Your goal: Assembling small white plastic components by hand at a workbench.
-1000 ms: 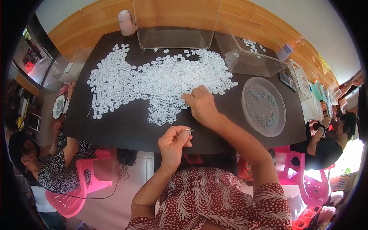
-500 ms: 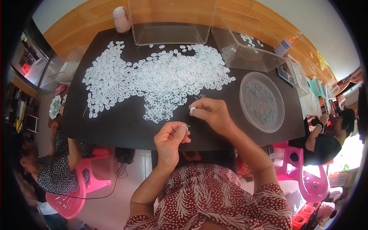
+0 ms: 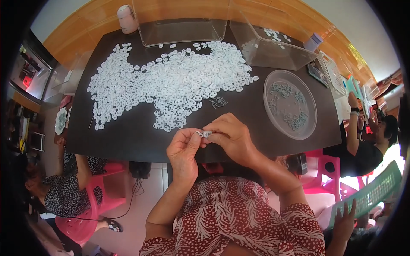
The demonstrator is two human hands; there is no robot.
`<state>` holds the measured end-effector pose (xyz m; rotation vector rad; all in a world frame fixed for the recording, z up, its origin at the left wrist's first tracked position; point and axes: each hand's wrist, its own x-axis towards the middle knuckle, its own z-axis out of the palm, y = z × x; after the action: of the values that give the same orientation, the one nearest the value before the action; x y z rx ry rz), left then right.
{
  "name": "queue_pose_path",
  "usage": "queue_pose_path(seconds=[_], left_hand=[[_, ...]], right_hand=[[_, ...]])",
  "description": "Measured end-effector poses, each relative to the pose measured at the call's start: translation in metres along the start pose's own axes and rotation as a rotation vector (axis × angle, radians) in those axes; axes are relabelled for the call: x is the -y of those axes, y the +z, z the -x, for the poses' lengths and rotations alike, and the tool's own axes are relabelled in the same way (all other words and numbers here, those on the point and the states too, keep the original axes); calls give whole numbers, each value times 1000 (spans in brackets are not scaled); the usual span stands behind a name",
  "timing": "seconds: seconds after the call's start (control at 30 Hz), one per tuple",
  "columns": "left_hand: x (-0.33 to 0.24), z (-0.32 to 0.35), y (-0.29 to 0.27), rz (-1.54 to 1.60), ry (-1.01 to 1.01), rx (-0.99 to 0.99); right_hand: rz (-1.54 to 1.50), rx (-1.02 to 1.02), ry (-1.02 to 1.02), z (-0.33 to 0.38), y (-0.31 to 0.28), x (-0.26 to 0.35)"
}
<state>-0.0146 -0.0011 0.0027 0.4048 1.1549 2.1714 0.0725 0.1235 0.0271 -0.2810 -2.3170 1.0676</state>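
Just above the table's near edge, my left hand (image 3: 183, 153) pinches a small white piece (image 3: 199, 134) between thumb and fingertips. My right hand (image 3: 232, 138) meets it from the right, its thumb and forefinger closed on a white oval two-holed piece (image 3: 206, 134). The two pieces are side by side and seem to touch; fingers hide how they join. Beyond the hands spreads a large heap of white oval pieces (image 3: 183, 72), with smaller squarish white pieces (image 3: 168, 115) at its near end. A few thin grey pins (image 3: 220, 102) lie past my right hand.
Right of my hands sits a round clear tray (image 3: 290, 109) with many grey-green pins. Two clear bins (image 3: 183, 39) stand at the back, beside a pale bottle (image 3: 127, 19). A phone (image 3: 318, 74) lies far right. Co-workers sit both sides; someone's hand holds a green tray (image 3: 371, 196) lower right.
My right hand has moved left and down, bringing its white piece against the one in my left hand. A green tray in another person's hand has appeared lower right. The whole view has shifted slightly.
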Motion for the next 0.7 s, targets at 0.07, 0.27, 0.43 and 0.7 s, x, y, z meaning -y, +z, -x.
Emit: queue_pose_path(seconds=[0.07,0.27,0.43,0.7], left_hand=[[-2,2,1,8,1,2],[-6,5,2,-39,-13,-27],[-6,10,3,-84,-18,-51],[-6,15,9,-173,-6,-36]], right_hand=[[-100,48,130,1,-1,1],[-622,-42,446,8,3,-4],[-685,15,602,2,-6,5],[-785,-8,590,5,-6,-1]])
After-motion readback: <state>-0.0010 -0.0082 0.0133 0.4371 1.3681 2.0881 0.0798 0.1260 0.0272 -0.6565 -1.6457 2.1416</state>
